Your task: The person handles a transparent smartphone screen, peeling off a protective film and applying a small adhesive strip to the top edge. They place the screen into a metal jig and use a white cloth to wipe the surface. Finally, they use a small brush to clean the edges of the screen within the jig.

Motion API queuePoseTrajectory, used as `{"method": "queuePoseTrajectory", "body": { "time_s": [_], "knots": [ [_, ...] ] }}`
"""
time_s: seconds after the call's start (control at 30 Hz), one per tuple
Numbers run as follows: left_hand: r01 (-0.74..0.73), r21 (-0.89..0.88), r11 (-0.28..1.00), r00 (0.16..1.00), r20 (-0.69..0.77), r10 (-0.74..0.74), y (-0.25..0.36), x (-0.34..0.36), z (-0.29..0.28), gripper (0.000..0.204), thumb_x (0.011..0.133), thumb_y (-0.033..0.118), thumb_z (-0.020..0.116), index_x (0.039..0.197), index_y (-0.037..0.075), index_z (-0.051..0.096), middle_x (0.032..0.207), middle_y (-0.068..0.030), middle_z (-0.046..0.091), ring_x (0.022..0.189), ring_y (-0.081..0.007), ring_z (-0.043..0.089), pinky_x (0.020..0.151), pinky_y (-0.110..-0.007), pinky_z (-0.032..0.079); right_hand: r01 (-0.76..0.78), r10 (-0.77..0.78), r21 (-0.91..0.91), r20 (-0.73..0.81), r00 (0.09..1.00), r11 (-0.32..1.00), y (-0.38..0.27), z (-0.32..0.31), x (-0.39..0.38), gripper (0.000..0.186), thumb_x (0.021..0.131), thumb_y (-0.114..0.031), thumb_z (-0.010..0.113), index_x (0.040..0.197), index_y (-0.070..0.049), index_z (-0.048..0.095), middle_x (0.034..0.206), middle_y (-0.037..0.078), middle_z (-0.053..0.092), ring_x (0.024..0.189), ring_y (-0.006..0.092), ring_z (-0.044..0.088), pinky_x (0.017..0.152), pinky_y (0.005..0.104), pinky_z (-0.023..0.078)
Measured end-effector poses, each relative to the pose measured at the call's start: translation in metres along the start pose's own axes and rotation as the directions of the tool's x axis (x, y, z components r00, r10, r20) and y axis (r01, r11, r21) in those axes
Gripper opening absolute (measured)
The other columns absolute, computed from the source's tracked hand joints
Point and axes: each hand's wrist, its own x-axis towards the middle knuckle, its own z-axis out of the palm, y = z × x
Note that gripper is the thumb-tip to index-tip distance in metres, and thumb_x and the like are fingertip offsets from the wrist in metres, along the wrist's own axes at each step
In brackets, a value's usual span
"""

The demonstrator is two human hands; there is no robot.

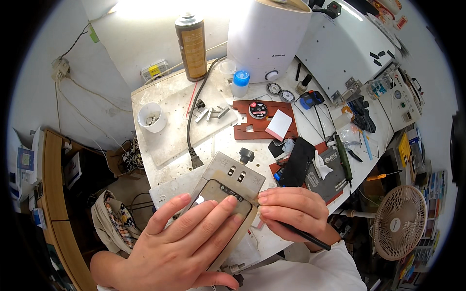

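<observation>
A metal clamping fixture [224,166] with a black knob [246,155] at its far end lies tilted at the table's near edge. Set in it is a phone-shaped plate [209,192] with a dark rim and small round fittings near its top. My left hand [177,237] rests across this plate, fingers stretched out, covering much of it. At the plate's right edge, my right hand [297,208] pinches a slim black-handled tool [307,236]. Its handle points back toward my wrist; the working tip is hidden by my fingers.
Beyond the fixture, a black power cable [190,131] crosses the table. A white cup [152,118], a spray can [191,48] and a blue-capped bottle [240,83] stand farther back. To the right lie a brown tray [241,127], a black phone [297,162] and a green-handled tool [342,157].
</observation>
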Motion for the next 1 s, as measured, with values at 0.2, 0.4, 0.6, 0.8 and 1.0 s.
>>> {"method": "queuePoseTrajectory", "body": {
  "time_s": [0.2,0.4,0.6,0.8,1.0],
  "knots": [
    [-0.003,0.014,1.000,1.000,-0.004,0.003,0.0004,-0.0006,-0.0007,0.086,0.088,0.077,0.052,0.132,0.004,0.069,0.146,-0.0124,0.060,0.129,-0.0225,0.057,0.122,-0.048,0.023,-0.051,0.052,0.055,-0.017,0.999,0.997,0.0001,-0.0010,-0.0003,0.032,0.074,0.005,0.084,0.104,0.000,0.074,0.103,0.013,0.075,0.092,0.0257,0.077,0.076,0.0323,0.066],
    [-0.003,0.030,1.000,1.000,-0.010,0.004,0.0010,-0.0005,0.0004,0.086,0.089,0.076,0.051,0.132,0.005,0.069,0.146,-0.0124,0.060,0.129,-0.0223,0.057,0.122,-0.048,0.023,-0.043,0.045,0.056,-0.032,0.998,0.997,0.0009,0.0008,-0.0013,0.034,0.073,0.006,0.084,0.104,0.000,0.073,0.102,0.013,0.075,0.091,0.0252,0.077,0.075,0.0318,0.066],
    [0.010,0.005,1.000,1.000,-0.018,-0.010,0.0019,-0.0035,0.0029,0.085,0.089,0.076,0.051,0.132,0.005,0.068,0.145,-0.0129,0.060,0.129,-0.0228,0.058,0.122,-0.049,0.023,-0.041,0.042,0.046,-0.024,0.999,0.998,-0.0005,0.0005,0.0011,0.034,0.073,0.006,0.084,0.104,-0.001,0.073,0.102,0.012,0.075,0.091,0.0256,0.077,0.074,0.0318,0.065],
    [0.010,-0.003,1.000,1.000,-0.023,-0.010,0.0022,-0.0005,0.0025,0.086,0.089,0.076,0.050,0.132,0.004,0.068,0.145,-0.0134,0.060,0.128,-0.0235,0.059,0.122,-0.049,0.023,-0.035,0.034,-0.019,-0.062,0.998,0.999,-0.0026,-0.0046,0.0004,0.036,0.071,0.004,0.086,0.104,-0.004,0.074,0.100,0.011,0.075,0.083,0.0232,0.075,0.066,0.0298,0.061],
    [0.009,0.008,1.000,0.999,-0.042,-0.009,0.0025,-0.0037,0.0052,0.086,0.089,0.076,0.050,0.131,0.003,0.068,0.145,-0.0137,0.059,0.128,-0.0240,0.059,0.122,-0.049,0.022,-0.042,0.043,0.013,-0.053,0.998,0.999,-0.0039,-0.0028,0.0015,0.037,0.071,0.005,0.085,0.105,-0.004,0.074,0.098,0.010,0.075,0.079,0.0221,0.074,0.063,0.0289,0.060]
  ]
}}
